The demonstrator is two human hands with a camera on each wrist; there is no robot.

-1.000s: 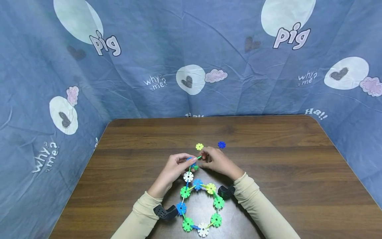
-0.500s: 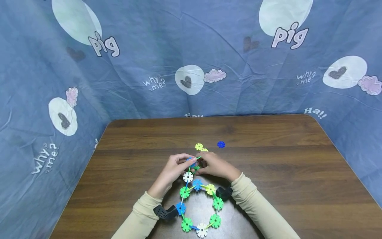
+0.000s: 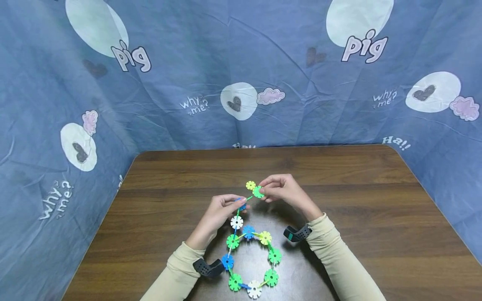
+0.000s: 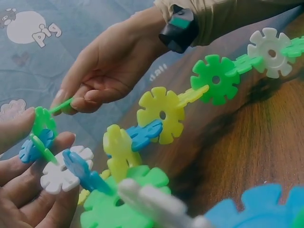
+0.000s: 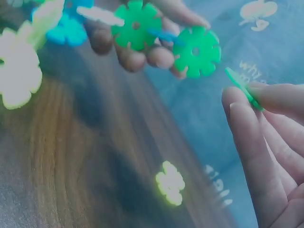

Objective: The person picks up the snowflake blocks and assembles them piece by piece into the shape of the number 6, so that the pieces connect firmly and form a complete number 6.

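My left hand (image 3: 220, 213) pinches the end of a chain of slotted, flower-shaped plastic discs, at a blue disc (image 3: 241, 204) with a green disc (image 3: 249, 198) slotted on edge beyond it. Below the fingers, a white disc (image 3: 237, 222) continues the chain toward a ring of blue, green, yellow and white discs on the table. My right hand (image 3: 288, 192) pinches a separate green disc (image 3: 258, 192) between thumb and fingers, just right of the chain's end. In the right wrist view a small gap shows between this loose green disc (image 5: 243, 89) and the chain's last green disc (image 5: 197, 52).
A loose yellow disc (image 3: 250, 184) lies on the brown wooden table (image 3: 180, 171) just beyond the hands. The ring, with a green disc (image 3: 275, 256) on its right side, lies between the forearms. A blue printed cloth (image 3: 241, 50) hangs behind the table.
My right hand dipped to the green disc under the chain's end, took hold of it and brought it up and right. The loose dark blue disc is now hidden. My left hand stays nearly still.
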